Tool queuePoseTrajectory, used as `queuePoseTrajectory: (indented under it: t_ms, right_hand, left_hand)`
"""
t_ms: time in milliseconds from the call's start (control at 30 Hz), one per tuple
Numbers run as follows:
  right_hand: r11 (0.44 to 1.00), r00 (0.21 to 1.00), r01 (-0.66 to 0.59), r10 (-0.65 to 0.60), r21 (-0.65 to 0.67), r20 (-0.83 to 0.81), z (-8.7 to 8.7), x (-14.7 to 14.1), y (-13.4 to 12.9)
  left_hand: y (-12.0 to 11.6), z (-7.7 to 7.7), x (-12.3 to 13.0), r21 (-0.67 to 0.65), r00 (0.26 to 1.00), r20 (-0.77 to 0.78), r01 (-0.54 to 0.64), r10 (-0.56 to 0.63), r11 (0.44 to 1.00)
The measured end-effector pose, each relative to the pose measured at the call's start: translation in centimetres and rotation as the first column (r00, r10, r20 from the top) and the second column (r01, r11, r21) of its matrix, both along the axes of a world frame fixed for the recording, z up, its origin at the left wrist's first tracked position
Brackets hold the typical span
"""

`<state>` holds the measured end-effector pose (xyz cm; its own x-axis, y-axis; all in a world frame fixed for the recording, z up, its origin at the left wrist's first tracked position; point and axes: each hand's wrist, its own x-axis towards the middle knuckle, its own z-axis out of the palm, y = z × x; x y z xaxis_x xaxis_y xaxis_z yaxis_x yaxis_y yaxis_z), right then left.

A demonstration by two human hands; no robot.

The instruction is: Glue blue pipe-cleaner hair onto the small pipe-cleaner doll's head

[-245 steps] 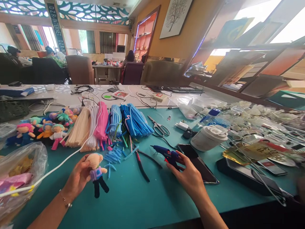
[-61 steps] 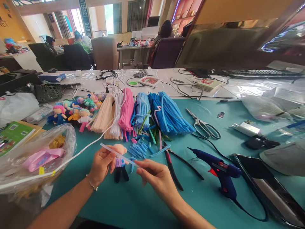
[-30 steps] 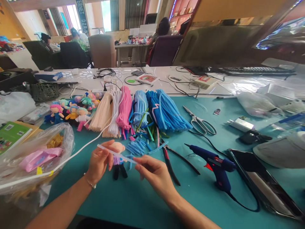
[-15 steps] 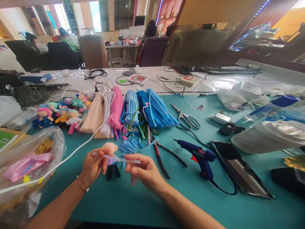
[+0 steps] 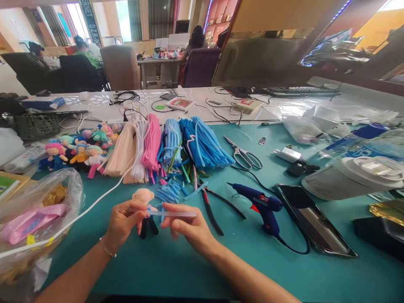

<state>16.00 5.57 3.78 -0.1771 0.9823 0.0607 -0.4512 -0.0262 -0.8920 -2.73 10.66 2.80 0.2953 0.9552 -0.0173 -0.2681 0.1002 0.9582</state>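
A translucent whitish glue stick (image 5: 176,213) lies nearly level between my two hands, above the green mat (image 5: 176,269). My left hand (image 5: 124,221) pinches its left end between thumb and fingers. At the right end, my right hand (image 5: 186,221) holds the stick with its fingers stretched along it and the thumb below. Just behind my left hand is a small doll (image 5: 143,195) with a bare peach head and dark legs, its body partly hidden by the fingers. Short blue pipe-cleaner pieces (image 5: 170,192) lie beyond my hands.
Bundles of pipe cleaners (image 5: 205,145) and finished dolls (image 5: 86,153) stand behind. To the right lie pliers (image 5: 211,208), scissors (image 5: 244,155), a blue glue gun (image 5: 261,204) and a phone (image 5: 315,223). A plastic bag (image 5: 74,189) and white cable (image 5: 104,192) lie left.
The glue stick has shifted slightly right and down and lies more level. My left hand has moved a little down, and the doll's head shows more above it.
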Motion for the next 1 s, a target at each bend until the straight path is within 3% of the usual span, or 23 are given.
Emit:
queuePoseTrajectory:
  t_ms: [167,467,667,800,1000]
  right_hand:
    - [0.999,0.998,-0.009,0.006,0.049,0.069,0.7,-0.5,0.0]
    - [0.972,0.953,0.128,-0.176,0.198,0.246,-0.1,-0.2,-0.2]
    - [0.907,0.860,0.215,-0.352,0.362,0.370,-0.3,-0.3,-0.3]
    - [0.864,0.808,0.194,-0.409,0.465,0.424,-0.1,0.0,-0.3]
    - [0.835,0.813,0.071,-0.366,0.546,0.454,0.2,0.8,-0.4]
  left_hand:
    - [-0.6,0.2,0.1,0.067,0.995,-0.103,0.005,0.002,0.998]
    - [-0.3,0.2,-0.3,0.225,0.987,-0.157,0.006,0.030,0.974]
    - [-0.6,-0.3,-0.3,0.462,0.950,-0.265,-0.024,0.164,0.886]
    - [-0.6,0.0,-0.2,0.579,0.932,-0.289,-0.011,0.218,0.815]
    - [-0.7,0.2,-0.2,0.612,0.939,-0.294,0.041,0.179,0.790]
